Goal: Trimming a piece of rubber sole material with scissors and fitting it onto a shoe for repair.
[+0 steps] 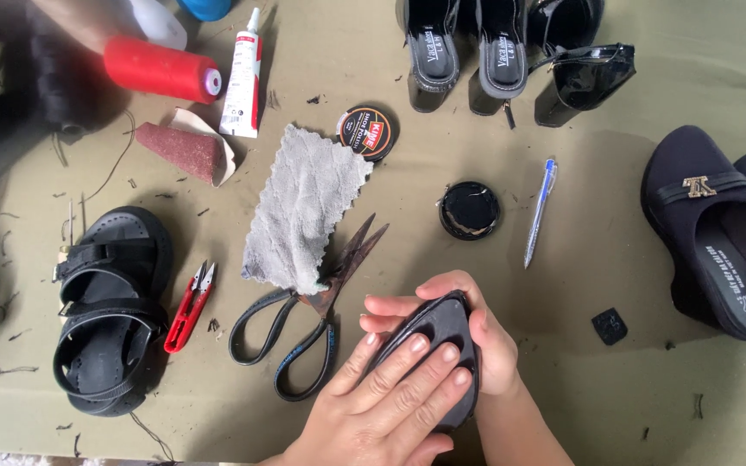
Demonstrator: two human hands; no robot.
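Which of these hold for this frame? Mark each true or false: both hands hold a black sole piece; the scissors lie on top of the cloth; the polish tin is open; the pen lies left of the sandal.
1. Both hands, left hand and right hand, hold the black sole piece. True.
2. The scissors lie on top of the grey cloth. False: the cloth covers their blades.
3. The polish tin is open. True; its lid lies apart.
4. The pen lies left of the black sandal. False: far right.
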